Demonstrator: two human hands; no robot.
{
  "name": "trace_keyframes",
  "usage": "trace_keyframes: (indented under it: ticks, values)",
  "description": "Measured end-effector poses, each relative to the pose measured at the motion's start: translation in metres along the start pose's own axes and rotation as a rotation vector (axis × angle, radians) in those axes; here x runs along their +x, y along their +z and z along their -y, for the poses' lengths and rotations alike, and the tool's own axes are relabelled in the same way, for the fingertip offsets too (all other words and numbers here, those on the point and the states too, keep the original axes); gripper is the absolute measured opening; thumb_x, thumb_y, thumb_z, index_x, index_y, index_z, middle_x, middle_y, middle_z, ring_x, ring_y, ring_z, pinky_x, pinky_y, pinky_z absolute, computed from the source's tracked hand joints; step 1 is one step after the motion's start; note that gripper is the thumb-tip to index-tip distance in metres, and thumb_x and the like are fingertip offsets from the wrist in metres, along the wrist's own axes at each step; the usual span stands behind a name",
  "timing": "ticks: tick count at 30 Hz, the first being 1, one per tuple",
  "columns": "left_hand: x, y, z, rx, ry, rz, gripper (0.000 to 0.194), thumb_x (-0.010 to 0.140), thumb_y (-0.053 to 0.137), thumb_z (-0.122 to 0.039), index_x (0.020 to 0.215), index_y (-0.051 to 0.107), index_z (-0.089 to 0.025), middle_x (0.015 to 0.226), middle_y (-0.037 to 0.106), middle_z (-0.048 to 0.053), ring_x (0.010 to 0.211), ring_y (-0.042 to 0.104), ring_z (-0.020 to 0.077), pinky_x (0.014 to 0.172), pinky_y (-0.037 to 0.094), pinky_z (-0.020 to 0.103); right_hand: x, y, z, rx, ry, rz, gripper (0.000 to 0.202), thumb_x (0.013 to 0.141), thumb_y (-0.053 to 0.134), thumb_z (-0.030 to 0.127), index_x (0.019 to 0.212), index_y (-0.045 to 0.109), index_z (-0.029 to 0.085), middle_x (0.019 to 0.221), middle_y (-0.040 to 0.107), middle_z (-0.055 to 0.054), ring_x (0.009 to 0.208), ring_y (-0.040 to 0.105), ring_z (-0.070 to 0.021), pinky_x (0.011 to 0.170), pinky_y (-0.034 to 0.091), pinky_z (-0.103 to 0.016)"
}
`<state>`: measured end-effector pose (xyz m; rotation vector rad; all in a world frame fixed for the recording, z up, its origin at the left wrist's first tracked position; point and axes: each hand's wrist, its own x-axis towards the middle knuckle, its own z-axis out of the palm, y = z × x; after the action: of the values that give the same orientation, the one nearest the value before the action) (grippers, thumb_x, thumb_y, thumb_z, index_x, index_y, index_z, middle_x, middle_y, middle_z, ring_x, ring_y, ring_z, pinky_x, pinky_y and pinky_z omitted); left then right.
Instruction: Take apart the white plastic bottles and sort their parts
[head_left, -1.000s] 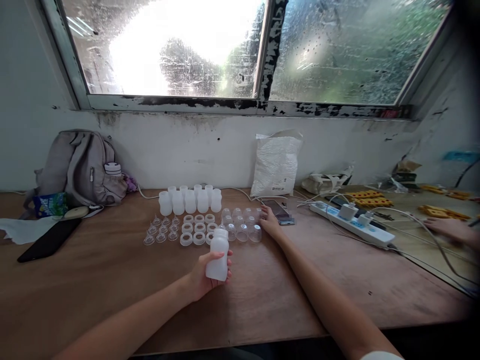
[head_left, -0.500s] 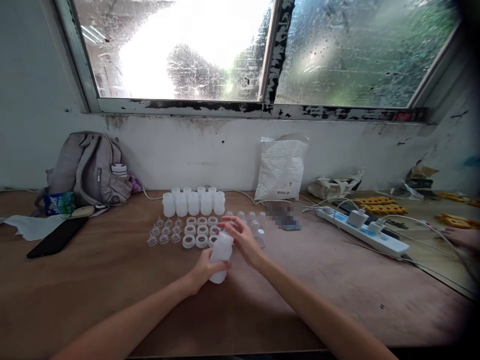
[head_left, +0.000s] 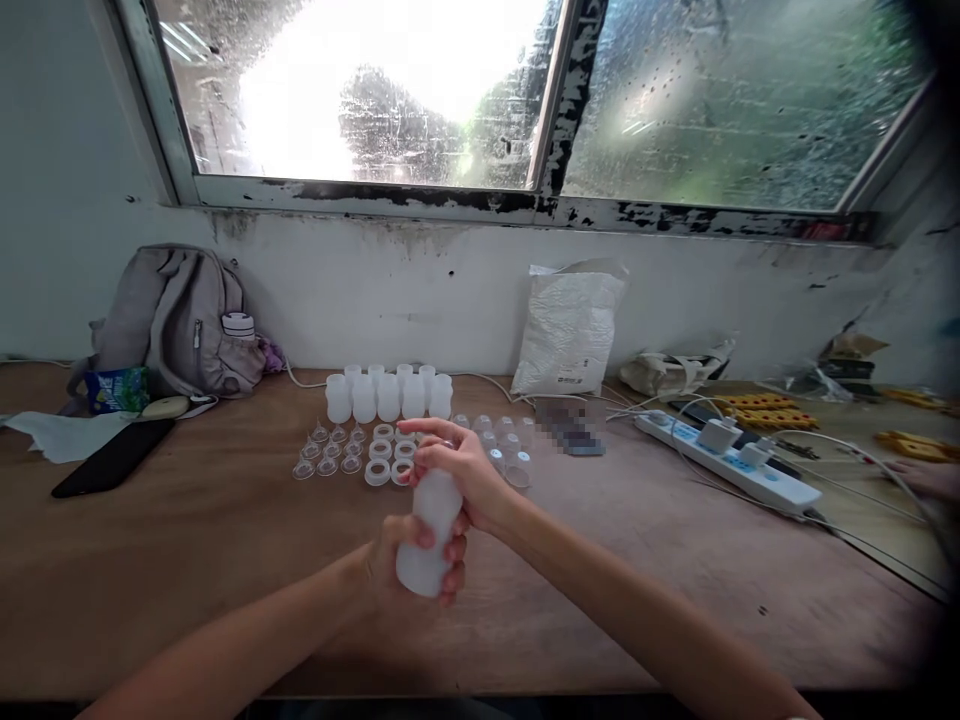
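A translucent white bottle [head_left: 429, 535] leans in front of me, low over the brown table. My left hand [head_left: 409, 550] is wrapped round its lower body, fingers on the far side. My right hand [head_left: 457, 465] is closed over the bottle's top and hides the neck; whether a small part is between those fingers cannot be seen. Just beyond are rows of white rings [head_left: 378, 472], clear nipple-shaped pieces [head_left: 328, 466] to their left, and clear caps [head_left: 517, 468] to their right. Several white bottles [head_left: 388, 398] stand upright behind the rings.
A backpack [head_left: 176, 320] and a black phone [head_left: 112, 458] are at the left. A white package [head_left: 570, 330] leans on the wall. Right of it lie a power strip [head_left: 727, 460] with cables and yellow parts [head_left: 765, 412]; another person's hand [head_left: 926, 478] is at the far right.
My left hand has wrapped further round the bottle, which has moved slightly left and nearer to me. My right hand has closed down over its top.
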<state>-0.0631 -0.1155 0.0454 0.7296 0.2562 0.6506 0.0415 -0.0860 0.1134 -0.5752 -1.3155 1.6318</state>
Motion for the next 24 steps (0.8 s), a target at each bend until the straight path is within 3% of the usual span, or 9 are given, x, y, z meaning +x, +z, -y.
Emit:
trace_keyframes:
  ticks: [3,5,8,11,13,16,19,24]
  values:
    - [-0.001,-0.010,-0.008,-0.085,-0.111,0.143,0.029,0.048,0.056,-0.035,0.069,0.045,-0.017,0.050,0.037,-0.006,0.039,0.042,0.0083,0.034,0.032,0.020,0.008,0.005,0.004,0.064,-0.009,0.142,0.027,0.063,0.059,0.018,0.089,0.064,0.022,0.051,0.050,0.006,0.051,0.053,-0.0097,0.071,0.048,-0.034]
    - [0.002,-0.020,-0.016,0.063,-0.104,0.102,0.030,0.049,0.057,-0.036,0.070,0.046,-0.017,0.052,0.039,-0.005,0.040,0.043,0.0091,0.036,0.033,0.021,0.013,-0.002,-0.001,0.027,-0.022,0.157,0.029,0.064,0.061,0.022,0.093,0.062,0.022,0.063,0.057,0.003,0.061,0.056,-0.0118,0.072,0.047,-0.032]
    - [0.010,-0.038,-0.027,0.534,0.056,-0.165,0.027,0.054,0.058,-0.030,0.076,0.051,-0.015,0.060,0.048,0.000,0.049,0.048,0.0132,0.045,0.037,0.025,0.016,-0.031,-0.018,-0.147,-0.047,0.068,0.032,0.067,0.061,0.028,0.098,0.059,0.021,0.083,0.060,-0.002,0.075,0.056,-0.0143,0.067,0.045,-0.026]
    - [0.016,-0.055,-0.034,1.134,0.350,-0.544,0.025,0.054,0.064,-0.022,0.078,0.055,-0.018,0.070,0.054,0.003,0.066,0.051,0.0198,0.061,0.038,0.029,0.008,-0.068,-0.038,-0.410,-0.091,-0.047,0.029,0.066,0.064,0.029,0.093,0.060,0.019,0.074,0.057,0.001,0.068,0.052,-0.0113,0.059,0.042,-0.021]
    - [0.016,-0.062,-0.036,1.429,0.494,-0.667,0.029,0.056,0.065,-0.023,0.084,0.057,-0.021,0.081,0.056,0.006,0.080,0.051,0.0249,0.073,0.036,0.032,0.000,-0.086,-0.048,-0.537,-0.124,-0.103,0.029,0.063,0.068,0.029,0.089,0.061,0.018,0.065,0.052,0.003,0.058,0.048,-0.0092,0.051,0.039,-0.019]
    - [0.014,-0.067,-0.034,1.706,0.557,-0.651,0.033,0.063,0.063,-0.027,0.095,0.057,-0.022,0.093,0.056,0.009,0.092,0.048,0.0289,0.082,0.033,0.034,-0.009,-0.094,-0.054,-0.621,-0.099,-0.103,0.029,0.066,0.065,0.034,0.089,0.059,0.018,0.059,0.050,0.004,0.045,0.045,-0.0068,0.039,0.035,-0.018]
    - [0.012,-0.066,-0.032,1.907,0.560,-0.629,0.033,0.067,0.059,-0.026,0.100,0.055,-0.021,0.095,0.056,0.011,0.094,0.047,0.0296,0.083,0.033,0.036,-0.010,-0.089,-0.053,-0.629,0.007,-0.082,0.031,0.072,0.055,0.044,0.088,0.056,0.017,0.054,0.050,0.005,0.033,0.043,-0.0062,0.028,0.031,-0.017]
    - [0.013,-0.060,-0.029,2.175,0.491,-0.637,0.031,0.072,0.049,-0.017,0.103,0.051,-0.020,0.106,0.051,0.011,0.094,0.047,0.0283,0.082,0.035,0.038,-0.011,-0.082,-0.046,-0.490,0.266,-0.056,0.041,0.070,0.056,0.050,0.094,0.050,0.018,0.066,0.058,-0.001,0.043,0.057,-0.0126,0.032,0.044,-0.020]
